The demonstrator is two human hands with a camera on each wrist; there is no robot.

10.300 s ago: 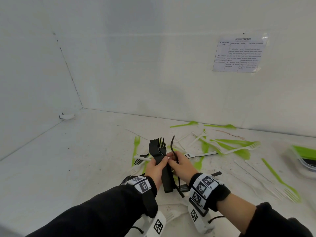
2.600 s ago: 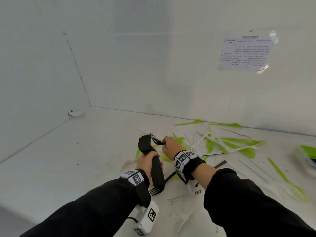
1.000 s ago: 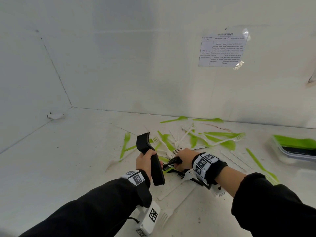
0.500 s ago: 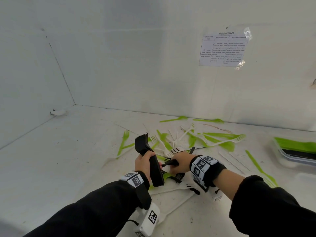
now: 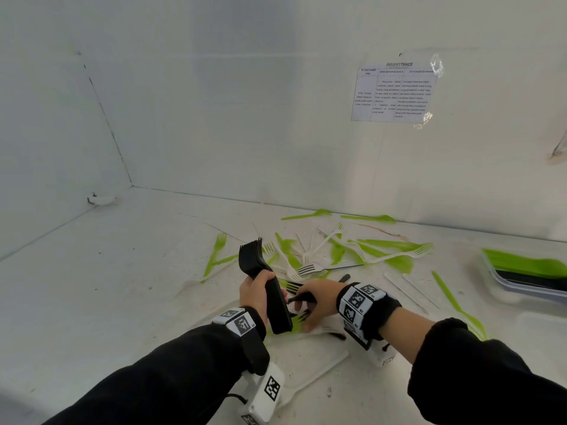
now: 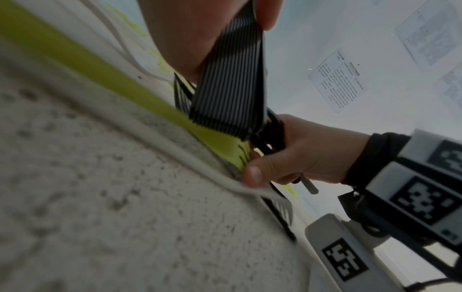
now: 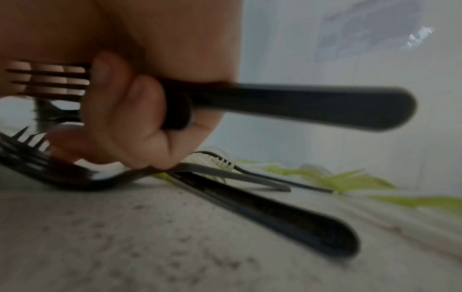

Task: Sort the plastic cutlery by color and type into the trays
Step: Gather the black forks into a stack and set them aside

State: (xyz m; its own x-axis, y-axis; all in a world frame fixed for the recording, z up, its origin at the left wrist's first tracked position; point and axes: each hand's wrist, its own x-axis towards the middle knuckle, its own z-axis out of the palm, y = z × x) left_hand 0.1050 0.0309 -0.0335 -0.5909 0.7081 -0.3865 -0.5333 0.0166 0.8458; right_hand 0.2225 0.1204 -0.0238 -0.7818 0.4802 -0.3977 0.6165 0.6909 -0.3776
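Note:
My left hand (image 5: 257,292) grips a thick stack of black forks (image 5: 264,283) upright, tines up; the left wrist view shows the stacked handles (image 6: 230,79) from below. Just to its right, my right hand (image 5: 316,303) is low on the table and holds a black fork (image 7: 300,104) by its neck, handle sticking out to the right. More black forks (image 7: 270,213) lie on the table under that hand. Green and white forks and spoons (image 5: 331,253) lie scattered behind both hands. A green piece (image 6: 105,73) lies beneath the stack.
A clear tray (image 5: 521,277) with green cutlery over black pieces stands at the right edge. A green fork (image 5: 457,305) and white pieces lie between it and my right hand. White walls close in behind and on the left; an instruction sheet (image 5: 395,93) hangs on the back wall.
My right hand has dropped lower and closer to the stack, still holding a black fork. The left hand keeps the stack upright in about the same place.

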